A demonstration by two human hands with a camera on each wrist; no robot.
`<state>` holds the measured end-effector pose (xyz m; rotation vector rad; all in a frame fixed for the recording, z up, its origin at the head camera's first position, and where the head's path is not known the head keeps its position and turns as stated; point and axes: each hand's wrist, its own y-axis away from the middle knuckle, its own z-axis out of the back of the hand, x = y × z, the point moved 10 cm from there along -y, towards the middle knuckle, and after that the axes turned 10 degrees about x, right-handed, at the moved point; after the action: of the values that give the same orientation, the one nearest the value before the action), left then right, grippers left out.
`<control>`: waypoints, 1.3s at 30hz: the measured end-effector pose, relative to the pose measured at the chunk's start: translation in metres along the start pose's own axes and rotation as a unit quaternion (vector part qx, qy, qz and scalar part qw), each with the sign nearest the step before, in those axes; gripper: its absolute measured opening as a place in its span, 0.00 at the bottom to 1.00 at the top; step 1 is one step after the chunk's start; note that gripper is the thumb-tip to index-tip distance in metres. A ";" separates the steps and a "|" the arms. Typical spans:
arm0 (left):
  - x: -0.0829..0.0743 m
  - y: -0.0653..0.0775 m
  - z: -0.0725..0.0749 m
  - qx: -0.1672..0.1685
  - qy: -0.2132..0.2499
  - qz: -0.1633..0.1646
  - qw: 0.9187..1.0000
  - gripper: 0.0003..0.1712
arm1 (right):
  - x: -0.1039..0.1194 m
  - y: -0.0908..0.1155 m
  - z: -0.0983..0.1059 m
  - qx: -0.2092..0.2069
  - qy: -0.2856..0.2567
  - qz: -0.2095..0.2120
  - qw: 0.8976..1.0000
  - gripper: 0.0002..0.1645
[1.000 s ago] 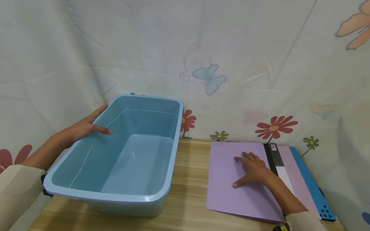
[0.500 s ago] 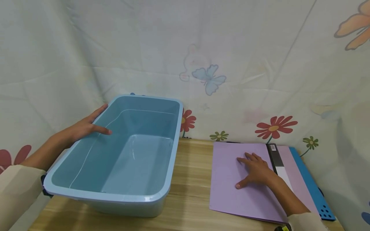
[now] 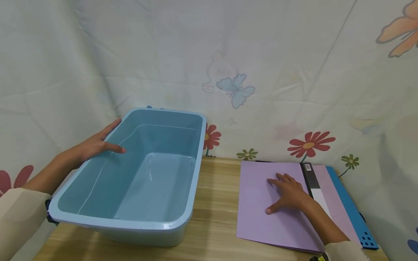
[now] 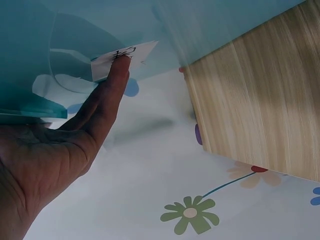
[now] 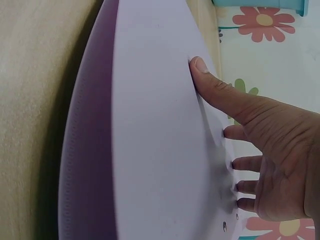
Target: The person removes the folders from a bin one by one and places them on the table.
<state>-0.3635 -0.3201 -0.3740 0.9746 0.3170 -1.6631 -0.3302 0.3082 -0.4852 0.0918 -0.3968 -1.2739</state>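
Note:
My left hand [image 3: 94, 145] grips the left rim of a light blue plastic tub [image 3: 156, 185], thumb inside and fingers outside. In the left wrist view, those fingers [image 4: 107, 100] lie against the outer wall, one tip over a white label [image 4: 142, 54]. My right hand [image 3: 289, 194] rests spread on a purple folder [image 3: 253, 217], the top one of an overlapping pile. From the right wrist view, thumb and fingertips [image 5: 200, 65] press on its cover, and the folder's near edge gapes slightly. The tub's inside holds nothing visible.
Right of the purple folder show a pink folder [image 3: 339, 203] and a blue one [image 3: 351, 206] with dark holes at its near end. A wooden table [image 3: 212, 203] carries everything. Behind hangs a white curtain [image 3: 277, 72] printed with flowers and butterflies.
Over the first half second my right hand slid the purple folder slightly right across the pile; since then it has stayed put. My left hand and the tub have not moved.

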 end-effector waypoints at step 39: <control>0.000 0.000 0.000 -0.001 -0.002 -0.005 1.000 0.74 | -0.001 -0.002 -0.002 0.003 0.000 -0.014 1.000 0.76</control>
<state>-0.3635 -0.3200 -0.3739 0.9698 0.3206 -1.6726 -0.3313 0.3078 -0.4880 0.1035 -0.3997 -1.3007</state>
